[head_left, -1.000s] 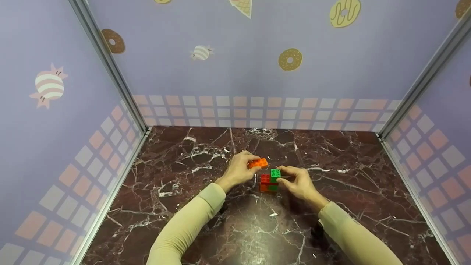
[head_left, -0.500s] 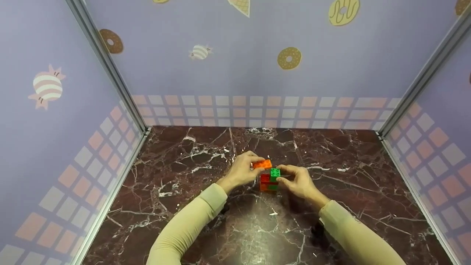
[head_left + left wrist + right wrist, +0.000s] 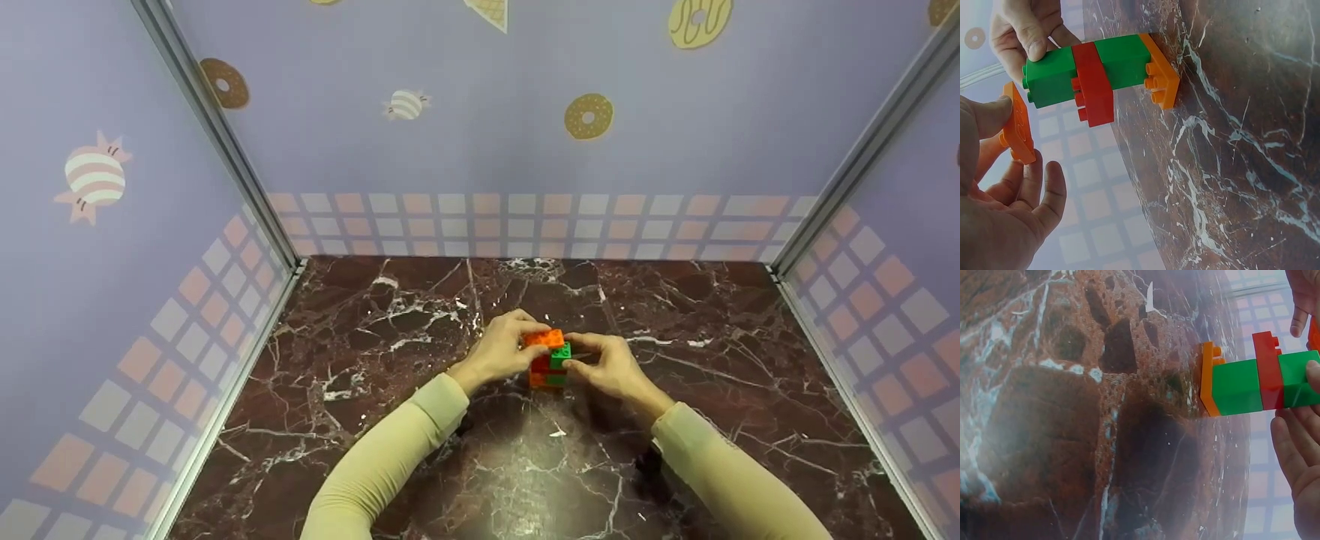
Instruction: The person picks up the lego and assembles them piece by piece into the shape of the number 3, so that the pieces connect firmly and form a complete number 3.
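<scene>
My left hand [image 3: 499, 349] pinches a flat orange brick [image 3: 1019, 126] between thumb and fingers. It hangs close above the stack, with a small gap from the top studs in the left wrist view. Upright on the table, the stack has a flat orange brick [image 3: 1163, 79] at its foot, a green brick [image 3: 1123, 61], a red brick [image 3: 1095, 93] jutting to one side, and another green brick [image 3: 1053, 79] on top. Thumb and fingers of my right hand [image 3: 611, 367] grip that top green brick from the right.
A dark red marble-patterned tabletop [image 3: 420, 465] lies beneath the stack. Lilac walls [image 3: 480, 150] with printed sweets enclose it at the back and both sides, joined by metal corner strips [image 3: 225, 150]. A small white scrap [image 3: 557, 433] lies in front of the stack.
My left hand has moved rightward with the orange brick, from beside the stack to over its top. The right hand keeps its hold on the top green brick, and the stack stays in place.
</scene>
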`<state>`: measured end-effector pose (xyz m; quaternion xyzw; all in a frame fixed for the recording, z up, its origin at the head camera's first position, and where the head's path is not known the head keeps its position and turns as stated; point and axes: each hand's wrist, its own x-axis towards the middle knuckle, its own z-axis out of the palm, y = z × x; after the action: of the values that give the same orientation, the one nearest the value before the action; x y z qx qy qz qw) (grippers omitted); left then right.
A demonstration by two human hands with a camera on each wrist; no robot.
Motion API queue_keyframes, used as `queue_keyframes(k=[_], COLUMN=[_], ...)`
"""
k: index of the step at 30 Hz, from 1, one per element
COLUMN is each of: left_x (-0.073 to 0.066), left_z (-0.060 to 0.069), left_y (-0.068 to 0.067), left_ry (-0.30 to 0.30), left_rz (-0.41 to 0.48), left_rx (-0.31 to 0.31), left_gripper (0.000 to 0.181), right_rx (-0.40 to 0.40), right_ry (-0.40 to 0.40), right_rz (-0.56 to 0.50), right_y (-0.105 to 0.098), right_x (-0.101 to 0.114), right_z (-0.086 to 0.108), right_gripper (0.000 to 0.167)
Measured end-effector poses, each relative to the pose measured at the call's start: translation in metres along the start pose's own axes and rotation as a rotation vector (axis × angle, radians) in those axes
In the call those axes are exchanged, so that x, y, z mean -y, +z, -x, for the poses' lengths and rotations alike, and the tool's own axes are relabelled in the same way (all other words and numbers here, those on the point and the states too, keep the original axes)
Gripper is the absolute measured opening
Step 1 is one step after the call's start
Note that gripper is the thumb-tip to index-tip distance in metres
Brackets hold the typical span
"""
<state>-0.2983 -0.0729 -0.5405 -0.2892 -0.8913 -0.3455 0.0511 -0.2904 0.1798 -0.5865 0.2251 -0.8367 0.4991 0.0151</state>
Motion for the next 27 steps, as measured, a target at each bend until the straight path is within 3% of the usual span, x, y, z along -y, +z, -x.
queue_keyframes(k=[13,27], left_x=[-0.0061,-0.0076], left_z=[-0.0023,-0.0046], left_y=[0.0033,0.0085], left_ry=[0.035,0.037], left_rz=[-0.026,-0.033], left_rx=[0.015,0.053], left_gripper=[0.034,0.036], right_rx=[-0.068,-0.156], right_ry=[-0.063,-0.17], right_rz=[-0.085,-0.086], right_y=[-0.0002,0.0006], right_x=[0.0088,0.0019], right_z=[-0.0048,-0.0011], right_gripper=[0.05,0.034])
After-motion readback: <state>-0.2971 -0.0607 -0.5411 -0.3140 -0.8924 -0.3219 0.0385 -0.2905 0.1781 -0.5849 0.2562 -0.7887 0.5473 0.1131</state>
